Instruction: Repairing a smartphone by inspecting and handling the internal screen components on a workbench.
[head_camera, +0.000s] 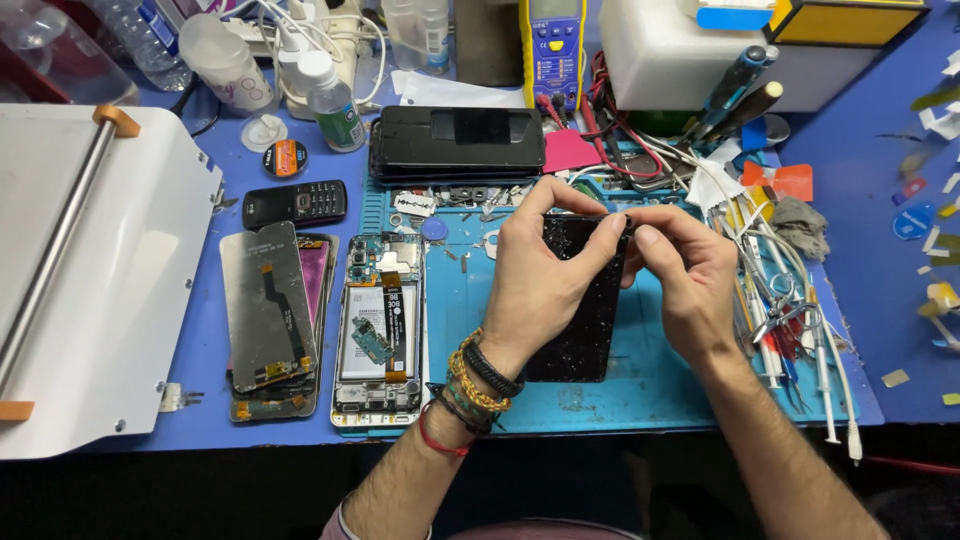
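While both hands work at its top edge, the black panel (585, 310) stands tilted over the teal mat (640, 385), its lower end resting near the left wrist. Left hand (535, 280) wraps the panel's left side, thumb and forefinger pinching the top corner; right hand (690, 280) pinches the top right edge, fingertips pressed together on something small there, too small to tell what. The panel surface is speckled with pale flecks, so it looks like cleaning or peeling is only partly done: the flecks cover most of the face, and only the top edge is being handled. Just left of the left hand lies an opened phone (377, 335) with battery and board bare, back off, nothing refitted yet. Further left of that, a loose screen (268, 310) lies face down with its flex showing, on top of another. Above the hands a stack of dark phones (458, 140) sits at the mat's far edge, with a yellow meter (552, 50) behind. Right of the right hand, tweezers and tools (785, 300) lie in a heap. A small keypad phone (295, 203) lies up-left of the left hand. By my read the job is midway: phone stripped, panel in hand, reassembly all left.
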